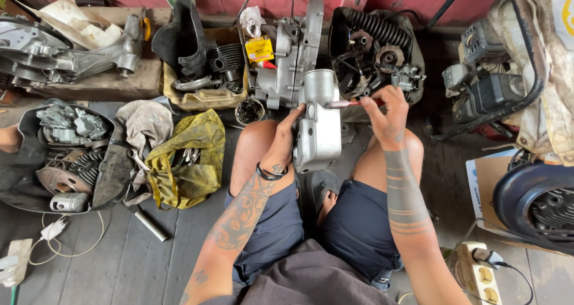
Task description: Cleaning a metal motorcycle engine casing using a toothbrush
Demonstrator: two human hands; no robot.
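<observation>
Silver cast-metal engine cover (pixel 318 123) stands upright between the knees, long axis vertical; the left hand (pixel 286 142) grip clasps its near edge, while the right hand (pixel 387 115), clenched, levels a red-handled tool (pixel 350 103) at its top.

i count two bare hands: the left hand (pixel 282 142) and the right hand (pixel 387 111). there is one silver cast-metal engine cover (pixel 318 129), one red-handled screwdriver (pixel 353 103), one crumpled yellow cloth (pixel 185 161), one small yellow cardboard box (pixel 259 48), one grey metal tube (pixel 150 224) on the floor, and two white power strips (pixel 477 274) (pixel 13 262).
</observation>
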